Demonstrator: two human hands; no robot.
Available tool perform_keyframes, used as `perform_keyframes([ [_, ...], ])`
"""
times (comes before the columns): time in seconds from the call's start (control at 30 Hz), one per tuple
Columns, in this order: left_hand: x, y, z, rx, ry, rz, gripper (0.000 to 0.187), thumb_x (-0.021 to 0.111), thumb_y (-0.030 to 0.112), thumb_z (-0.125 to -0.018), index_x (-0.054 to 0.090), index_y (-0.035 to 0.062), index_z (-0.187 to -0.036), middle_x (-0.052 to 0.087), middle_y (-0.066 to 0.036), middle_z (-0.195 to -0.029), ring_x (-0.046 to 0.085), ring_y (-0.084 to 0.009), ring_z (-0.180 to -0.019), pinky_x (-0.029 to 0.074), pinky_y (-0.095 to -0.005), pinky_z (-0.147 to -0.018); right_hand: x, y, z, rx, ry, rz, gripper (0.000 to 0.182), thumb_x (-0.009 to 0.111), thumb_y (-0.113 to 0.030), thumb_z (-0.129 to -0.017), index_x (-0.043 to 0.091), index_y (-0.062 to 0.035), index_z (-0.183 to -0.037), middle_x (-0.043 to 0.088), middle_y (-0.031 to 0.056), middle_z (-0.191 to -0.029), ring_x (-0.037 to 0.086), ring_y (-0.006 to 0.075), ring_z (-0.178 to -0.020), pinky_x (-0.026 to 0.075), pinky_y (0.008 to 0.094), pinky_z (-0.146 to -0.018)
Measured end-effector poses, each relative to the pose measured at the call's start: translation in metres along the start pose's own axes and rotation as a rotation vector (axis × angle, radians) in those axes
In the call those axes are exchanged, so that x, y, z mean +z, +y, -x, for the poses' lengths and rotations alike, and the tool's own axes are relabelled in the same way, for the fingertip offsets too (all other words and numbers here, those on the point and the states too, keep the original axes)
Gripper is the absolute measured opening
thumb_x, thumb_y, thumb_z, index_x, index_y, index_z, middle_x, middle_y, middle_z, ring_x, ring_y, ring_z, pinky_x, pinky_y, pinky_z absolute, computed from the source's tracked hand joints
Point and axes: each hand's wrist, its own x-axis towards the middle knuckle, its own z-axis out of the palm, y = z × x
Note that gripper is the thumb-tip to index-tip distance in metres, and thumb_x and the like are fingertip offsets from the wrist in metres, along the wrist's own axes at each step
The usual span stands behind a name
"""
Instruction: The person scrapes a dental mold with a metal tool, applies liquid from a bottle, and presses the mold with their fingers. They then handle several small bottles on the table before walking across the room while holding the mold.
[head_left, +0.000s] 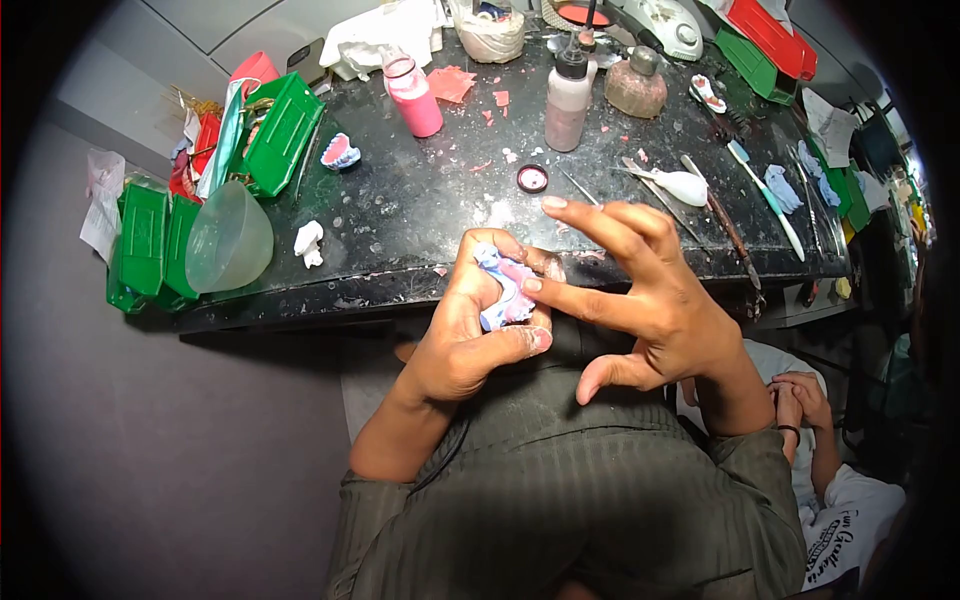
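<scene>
A small blue, white and pink moulded piece [508,292] is held in my left hand [470,330], its fingers and thumb curled round it just off the table's front edge. My right hand [640,300] has its fingers spread, and one fingertip touches or nearly touches the piece's pink surface. Beyond my hands on the black table [400,220] lie a small round lid [532,179] and a thin metal tool [580,186].
A pink bottle [415,100], a squeeze bottle [568,105] and a glass jar [636,85] stand farther back. Green bins [280,135] and a translucent bowl [230,238] are left. A white bulb [680,187] and toothbrush [768,200] lie right. Another person's hands [803,400] are lower right.
</scene>
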Motion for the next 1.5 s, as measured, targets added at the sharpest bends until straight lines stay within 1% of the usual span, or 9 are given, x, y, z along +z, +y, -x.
perform_keyframes([
  [0.2, 0.003, 0.004, 0.0, -0.01, 0.041, -0.116, 0.06, 0.068, -0.008, -0.081, 0.036, 0.0112, -0.129, 0.052, -0.012, -0.127, 0.055, -0.0114, -0.1, 0.048, -0.0245, -0.078, 0.001, -0.006, 0.0, -0.002, 0.014, -0.134, 0.069, 0.065, -0.071, -0.085, 0.074, -0.0161, -0.126, 0.049, 0.0161, -0.155, 0.046, 0.0341, -0.127, 0.036, 0.0476, -0.106],
  [0.3, 0.002, 0.004, 0.002, -0.061, 0.036, 0.02, 0.062, 0.067, -0.009, -0.08, 0.036, 0.0108, -0.13, 0.053, -0.013, -0.126, 0.057, -0.0125, -0.093, 0.047, -0.0249, -0.072, 0.0, -0.002, 0.0, -0.008, 0.042, -0.003, 0.067, 0.064, -0.07, -0.086, 0.074, -0.0173, -0.126, 0.05, 0.015, -0.155, 0.046, 0.0332, -0.127, 0.035, 0.0472, -0.106],
  [0.37, -0.002, 0.001, 0.002, -0.08, -0.001, 0.17, 0.065, 0.067, -0.008, -0.072, 0.04, 0.008, -0.129, 0.054, -0.021, -0.124, 0.059, -0.016, -0.075, 0.045, -0.027, -0.065, -0.002, -0.001, -0.001, 0.001, 0.04, 0.049, 0.066, 0.062, -0.07, -0.087, 0.074, -0.0184, -0.126, 0.05, 0.0137, -0.156, 0.047, 0.0323, -0.127, 0.035, 0.0468, -0.106],
  [0.53, -0.002, 0.002, 0.0, -0.102, 0.008, 0.114, 0.064, 0.065, -0.008, -0.072, 0.04, 0.0075, -0.129, 0.054, -0.022, -0.124, 0.058, -0.0161, -0.075, 0.045, -0.0269, -0.066, -0.003, -0.003, -0.003, -0.019, 0.008, 0.116, 0.07, 0.06, -0.074, -0.087, 0.077, -0.0169, -0.125, 0.048, 0.0199, -0.155, 0.046, 0.0326, -0.123, 0.035, 0.0461, -0.108],
  [0.73, 0.005, 0.004, -0.001, -0.014, 0.067, -0.115, 0.062, 0.066, -0.007, -0.08, 0.036, 0.01, -0.131, 0.053, -0.013, -0.123, 0.055, -0.011, -0.095, 0.047, -0.025, -0.078, 0.005, -0.006, 0.003, -0.006, 0.016, -0.08, 0.07, 0.063, -0.073, -0.086, 0.076, -0.0165, -0.125, 0.049, 0.0181, -0.155, 0.047, 0.0324, -0.123, 0.035, 0.0455, -0.105],
  [1.03, -0.001, 0.006, 0.001, -0.162, 0.031, 0.018, 0.067, 0.065, -0.008, -0.074, 0.038, 0.004, -0.134, 0.056, -0.017, -0.119, 0.059, -0.0143, -0.08, 0.045, -0.0271, -0.071, 0.003, -0.003, -0.001, 0.004, 0.049, 0.159, 0.068, 0.06, -0.071, -0.089, 0.072, -0.0178, -0.129, 0.05, 0.0121, -0.156, 0.05, 0.029, -0.122, 0.035, 0.0467, -0.107],
  [1.3, 0.001, -0.004, -0.001, 0.058, 0.049, -0.266, 0.061, 0.063, -0.008, -0.086, 0.034, 0.0075, -0.136, 0.051, -0.01, -0.125, 0.054, -0.0094, -0.1, 0.046, -0.0259, -0.086, 0.009, -0.006, 0.003, -0.023, 0.018, -0.257, 0.07, 0.069, -0.068, -0.084, 0.073, -0.0115, -0.126, 0.05, 0.0172, -0.155, 0.05, 0.0326, -0.12, 0.036, 0.0456, -0.106],
  [1.43, 0.003, 0.0, 0.0, 0.045, 0.085, -0.284, 0.06, 0.065, -0.008, -0.085, 0.035, 0.0057, -0.135, 0.053, -0.011, -0.125, 0.056, -0.0098, -0.096, 0.047, -0.0265, -0.083, -0.015, 0.002, 0.004, 0.012, 0.062, -0.228, 0.059, 0.079, -0.05, -0.083, 0.075, -0.0086, -0.124, 0.056, 0.0201, -0.149, 0.054, 0.033, -0.122, 0.039, 0.044, -0.107],
  [1.5, -0.001, -0.002, -0.002, 0.058, 0.053, -0.168, 0.067, 0.069, -0.007, -0.079, 0.038, 0.0076, -0.137, 0.054, -0.017, -0.127, 0.055, -0.0135, -0.08, 0.046, -0.0281, -0.073, -0.024, 0.006, 0.006, 0.226, 0.15, 0.033, 0.045, 0.082, -0.032, -0.083, 0.075, -0.0096, -0.121, 0.062, 0.0145, -0.143, 0.056, 0.0332, -0.124, 0.04, 0.0444, -0.108],
])
